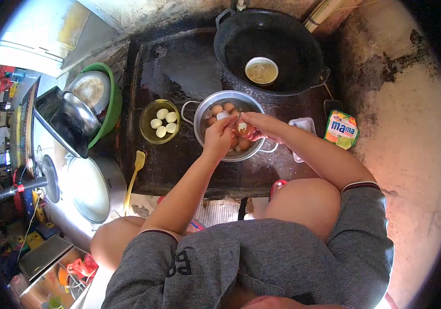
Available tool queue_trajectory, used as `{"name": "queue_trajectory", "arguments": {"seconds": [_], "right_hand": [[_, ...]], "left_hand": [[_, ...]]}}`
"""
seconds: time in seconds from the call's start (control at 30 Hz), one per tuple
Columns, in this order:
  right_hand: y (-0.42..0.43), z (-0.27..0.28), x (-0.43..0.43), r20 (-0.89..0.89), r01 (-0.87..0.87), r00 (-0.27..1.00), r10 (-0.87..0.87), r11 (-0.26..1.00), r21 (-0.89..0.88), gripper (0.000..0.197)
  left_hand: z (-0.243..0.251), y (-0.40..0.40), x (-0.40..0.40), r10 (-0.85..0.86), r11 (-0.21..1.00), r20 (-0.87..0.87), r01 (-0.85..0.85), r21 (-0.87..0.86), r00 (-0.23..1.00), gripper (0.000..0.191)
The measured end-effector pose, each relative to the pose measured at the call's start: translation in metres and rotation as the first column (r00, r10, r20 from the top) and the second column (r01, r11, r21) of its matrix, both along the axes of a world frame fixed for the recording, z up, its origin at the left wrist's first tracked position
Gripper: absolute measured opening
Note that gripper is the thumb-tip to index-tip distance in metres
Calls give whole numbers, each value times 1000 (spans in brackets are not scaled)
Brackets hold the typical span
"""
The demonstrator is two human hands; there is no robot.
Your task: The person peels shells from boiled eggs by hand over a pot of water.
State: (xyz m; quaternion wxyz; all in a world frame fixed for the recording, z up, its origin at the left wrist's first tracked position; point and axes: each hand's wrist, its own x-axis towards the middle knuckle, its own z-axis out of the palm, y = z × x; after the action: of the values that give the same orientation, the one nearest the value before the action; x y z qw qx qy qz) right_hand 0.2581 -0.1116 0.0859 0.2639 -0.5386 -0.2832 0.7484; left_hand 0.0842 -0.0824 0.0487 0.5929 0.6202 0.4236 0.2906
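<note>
Over an aluminium pot (198, 127) on the dark work surface, both hands meet around a brown egg (243, 128). A patch of its shell is gone and white shows through. The fingers of my right hand (263, 125) cradle it from the right, with the thumb on top. My left hand (219, 137) grips it from the left. Beneath them, several brown eggs (216, 109) fill the pot, partly hidden by the hands. To the left, several peeled white eggs (162, 113) lie in a yellowish see-through bowl (145, 129).
A large black wok (282, 42) behind the pot holds a small metal bowl (261, 71). At right are a white foam tray (303, 124) and a detergent packet (341, 129). Leftward stand a yellow spatula (139, 160), a green basin (115, 96) with metalware and a big metal pot (116, 185).
</note>
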Motion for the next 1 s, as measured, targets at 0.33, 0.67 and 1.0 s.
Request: {"name": "queue_trajectory", "arguments": {"seconds": [0.33, 0.67, 1.0], "right_hand": [[-2, 2, -13, 48, -23, 999, 20, 999, 46, 40], [-6, -3, -12, -15, 43, 999, -42, 997, 57, 39], [-9, -8, -13, -45, 91, 995, -88, 994, 61, 37]], "left_hand": [[19, 2, -1, 10, 984, -35, -3, 177, 999, 20], [42, -7, 3, 74, 859, -165, 21, 512, 984, 12], [34, 0, 3, 104, 779, -140, 7, 627, 985, 10]]}}
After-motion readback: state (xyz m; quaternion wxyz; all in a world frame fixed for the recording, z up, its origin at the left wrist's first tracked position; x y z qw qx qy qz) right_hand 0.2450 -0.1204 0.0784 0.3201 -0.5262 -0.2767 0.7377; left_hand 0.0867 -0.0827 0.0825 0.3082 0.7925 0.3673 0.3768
